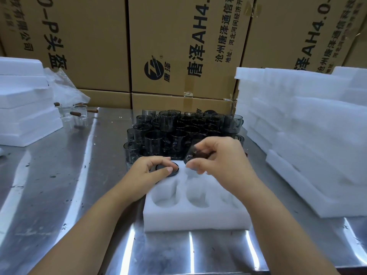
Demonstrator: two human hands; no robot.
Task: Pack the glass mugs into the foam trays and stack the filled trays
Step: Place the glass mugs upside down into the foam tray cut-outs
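Well, from my end the foam tray (196, 221) lies flat on the steel counter (59, 175), and I place everything else against it. My left hand (147, 171) sits over the tray's far-left corner. Its fingers (155, 159) and thumb are curled round the rim of a seated mug (172, 171), dark glass that is sunk into the hollow there. My right hand (218, 157) hangs just above the tray's far edge, a little right of the left hand. Its fingers (195, 166) pinch a tilted mug (191, 154), smoky and lying on its side in the air, clear of the foam. In the tray's near row two round hollows (165, 197) gape open; a third is partly hidden by my right forearm.

Just behind the tray stands a packed cluster of dark mugs (178, 128), upright, touching one another and in places stacked two high. Right of the tray, close by, a tall heap of spare foam trays (307, 135) leans back in steps. Well to the left of the tray there is a lower pile of foam slabs (23, 108). Beside it are a few clear glass mugs (76, 115) with brown handles and a crumpled plastic bag (63, 86). Beyond all of this, brown cardboard boxes (168, 46) with dark print wall off the back of the counter.
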